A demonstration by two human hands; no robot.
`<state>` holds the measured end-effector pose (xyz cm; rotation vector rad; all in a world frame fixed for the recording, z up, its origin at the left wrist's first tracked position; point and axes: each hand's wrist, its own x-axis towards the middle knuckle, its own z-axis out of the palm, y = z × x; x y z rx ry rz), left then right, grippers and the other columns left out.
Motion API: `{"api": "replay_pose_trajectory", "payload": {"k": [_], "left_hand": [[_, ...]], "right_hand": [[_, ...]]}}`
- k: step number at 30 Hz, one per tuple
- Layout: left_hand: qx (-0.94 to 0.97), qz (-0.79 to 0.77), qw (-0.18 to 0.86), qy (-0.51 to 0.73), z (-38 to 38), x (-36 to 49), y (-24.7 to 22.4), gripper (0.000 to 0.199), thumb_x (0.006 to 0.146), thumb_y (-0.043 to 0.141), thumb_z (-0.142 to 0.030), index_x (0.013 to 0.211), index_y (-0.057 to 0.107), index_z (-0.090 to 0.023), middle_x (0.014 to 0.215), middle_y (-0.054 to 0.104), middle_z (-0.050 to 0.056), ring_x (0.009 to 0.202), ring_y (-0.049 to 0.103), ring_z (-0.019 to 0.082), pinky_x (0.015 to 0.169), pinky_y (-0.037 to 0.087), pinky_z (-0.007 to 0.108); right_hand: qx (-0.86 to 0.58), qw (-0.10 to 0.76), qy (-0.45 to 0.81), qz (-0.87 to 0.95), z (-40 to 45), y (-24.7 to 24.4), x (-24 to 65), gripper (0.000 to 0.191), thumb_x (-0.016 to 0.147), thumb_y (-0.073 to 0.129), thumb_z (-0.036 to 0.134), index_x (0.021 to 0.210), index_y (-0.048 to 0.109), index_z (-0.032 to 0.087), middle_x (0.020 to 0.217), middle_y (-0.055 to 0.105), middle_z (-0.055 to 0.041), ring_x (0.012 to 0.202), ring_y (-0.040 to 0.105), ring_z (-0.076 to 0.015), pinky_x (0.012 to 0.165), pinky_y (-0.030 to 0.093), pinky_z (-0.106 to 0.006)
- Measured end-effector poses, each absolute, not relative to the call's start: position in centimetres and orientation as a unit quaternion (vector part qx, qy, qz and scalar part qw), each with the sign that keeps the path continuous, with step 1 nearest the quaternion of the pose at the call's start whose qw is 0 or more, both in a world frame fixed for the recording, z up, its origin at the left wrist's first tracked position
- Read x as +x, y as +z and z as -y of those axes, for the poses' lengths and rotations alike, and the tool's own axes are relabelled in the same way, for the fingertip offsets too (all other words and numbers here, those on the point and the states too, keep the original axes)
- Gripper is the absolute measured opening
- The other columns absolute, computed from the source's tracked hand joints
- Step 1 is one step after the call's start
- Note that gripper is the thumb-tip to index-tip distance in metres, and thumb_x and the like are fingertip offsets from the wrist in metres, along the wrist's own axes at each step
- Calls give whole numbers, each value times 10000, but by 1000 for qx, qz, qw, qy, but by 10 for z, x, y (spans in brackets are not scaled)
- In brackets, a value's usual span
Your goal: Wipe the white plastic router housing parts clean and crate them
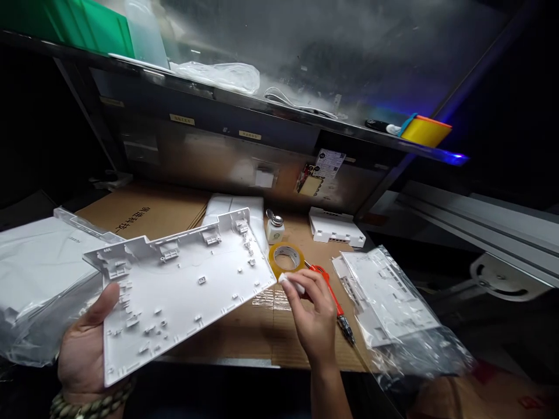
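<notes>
A large white plastic panel (174, 291) with clips and posts on its inner face is tilted up over the bench. My left hand (87, 343) grips its lower left edge, thumb on the inner side. Beside the panel's right corner, my right hand (312, 308) pinches a small white wad (293, 284), perhaps cloth or paper. Just behind that hand lies a roll of yellow tape (286, 259). An orange-red tool (334, 294) with a dark tip rests to its right. A small white bottle with a metal top (275, 227) stands behind the tape.
Bagged white panels lie at right (386, 297) and a wrapped white stack (39, 262) at left. Flat cardboard (144, 206) is behind, and a white plastic part (336, 227) sits at the back right. A metal shelf (279, 107) crosses above, holding a green bin (70, 26).
</notes>
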<state>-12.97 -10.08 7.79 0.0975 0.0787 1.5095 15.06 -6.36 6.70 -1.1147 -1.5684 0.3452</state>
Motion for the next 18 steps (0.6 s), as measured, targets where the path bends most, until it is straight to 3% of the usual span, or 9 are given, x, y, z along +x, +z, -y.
{"api": "replay_pose_trajectory", "payload": {"k": [6,12,18], "left_hand": [[82,-3,730,678,102,-141,59,605,1027,404,-392,1601,224,-455,1553,466,-54,1508,219,295,1234,134,621],[74,-34,776,626,112,-154,30,583,1027,282,-321,1549,228,-574,1542,474,-145,1499,271,276,1240,136,610],[87,-155,772,610,117,-145,35,716,987,370,-236,1507,139,-672,1488,518,-220,1483,343,252,1248,254,558]], "right_hand": [[-507,516,157,673,49,63,164,118,962,683,264,1024,784,265,1055,670,-47,897,677,-163,787,588,-300],[-475,607,147,620,35,101,157,119,955,698,306,1039,775,273,1038,667,-34,945,653,-169,818,561,-307],[-504,558,144,643,24,106,155,118,968,675,305,1009,779,266,1005,677,-31,889,629,-166,779,526,-310]]}}
